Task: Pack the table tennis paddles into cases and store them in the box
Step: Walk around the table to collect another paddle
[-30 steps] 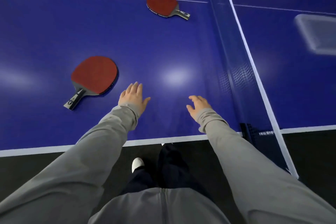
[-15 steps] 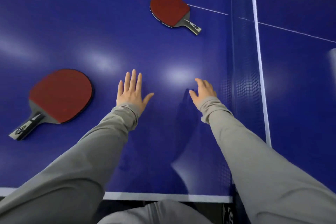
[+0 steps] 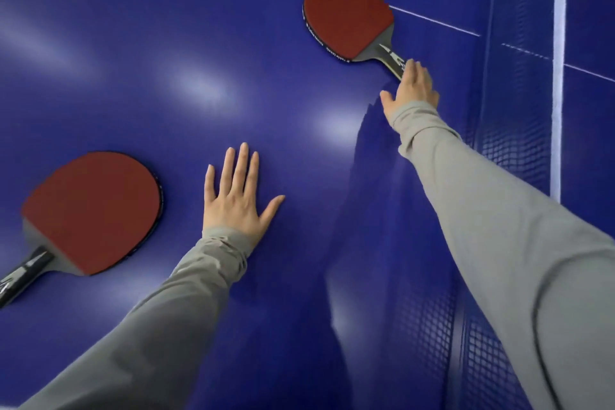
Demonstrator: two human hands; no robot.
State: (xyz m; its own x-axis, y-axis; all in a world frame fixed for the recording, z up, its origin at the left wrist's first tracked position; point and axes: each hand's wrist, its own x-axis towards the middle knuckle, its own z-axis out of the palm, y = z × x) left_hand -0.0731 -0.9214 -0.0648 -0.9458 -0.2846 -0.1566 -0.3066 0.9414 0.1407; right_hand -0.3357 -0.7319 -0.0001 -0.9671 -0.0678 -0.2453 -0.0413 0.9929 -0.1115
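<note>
Both hands are out over the blue table (image 3: 133, 60). Flat and spread, the left hand (image 3: 236, 200) rests palm-down on the surface, fingers straight, holding nothing. Stretched far and to the right, the right hand (image 3: 412, 90) has its fingertips at the end of a paddle's handle; whether they have closed round it cannot be told, since the hand covers the contact.

Going by size: the table fills the view, with the net (image 3: 499, 176) running along its right side. Next comes the near paddle (image 3: 93, 213), red face up, at the left, just beside the left hand but untouched. The far paddle (image 3: 346, 15) lies on the white centre line, handle pointing toward the net.

No case and no box are in view. By my judgement the task has barely begun: neither paddle is cased, and both must still be gathered, packed and stored.
</note>
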